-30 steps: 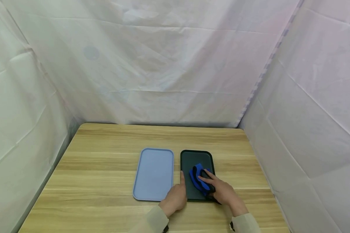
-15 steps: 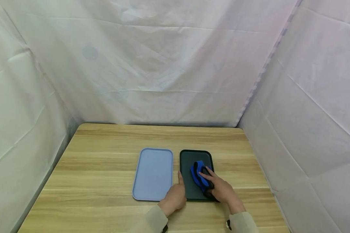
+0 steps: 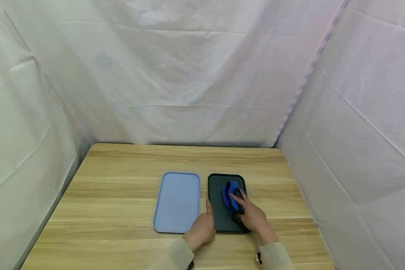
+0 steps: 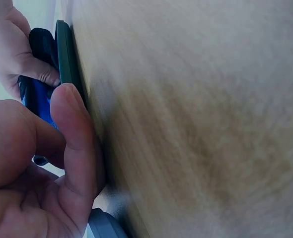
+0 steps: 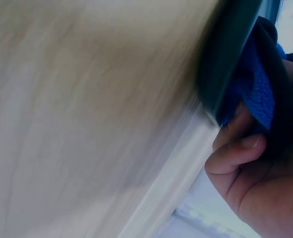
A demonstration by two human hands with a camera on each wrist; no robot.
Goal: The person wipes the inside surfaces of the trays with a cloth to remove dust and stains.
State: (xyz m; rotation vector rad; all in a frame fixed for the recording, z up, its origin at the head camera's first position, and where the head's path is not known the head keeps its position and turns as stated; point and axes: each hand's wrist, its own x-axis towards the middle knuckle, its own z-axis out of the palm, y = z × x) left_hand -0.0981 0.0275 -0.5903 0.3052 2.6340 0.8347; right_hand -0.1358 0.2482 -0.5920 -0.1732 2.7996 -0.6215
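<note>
My right hand point(image 3: 253, 216) grips a bunched blue cloth with black edging point(image 3: 231, 193), pressing it onto the right part of a dark green tray point(image 3: 219, 217). In the right wrist view, my fingers curl into the folds of the cloth point(image 5: 260, 91). My left hand point(image 3: 202, 228) holds the near left corner of the green tray, its index finger lying along the left rim. The left wrist view shows fingers bent close to the rim of the green tray point(image 4: 67, 52). A light blue tray point(image 3: 178, 202) lies flat just left of that hand.
Both trays lie on a wood-grain table point(image 3: 114, 195), with a narrow strip of wood between them. White sheeting point(image 3: 189, 75) hangs behind the table and along both sides.
My right hand has slid the cloth away from me along the green tray, toward its far right part. The left hand keeps its place at the tray's corner.
</note>
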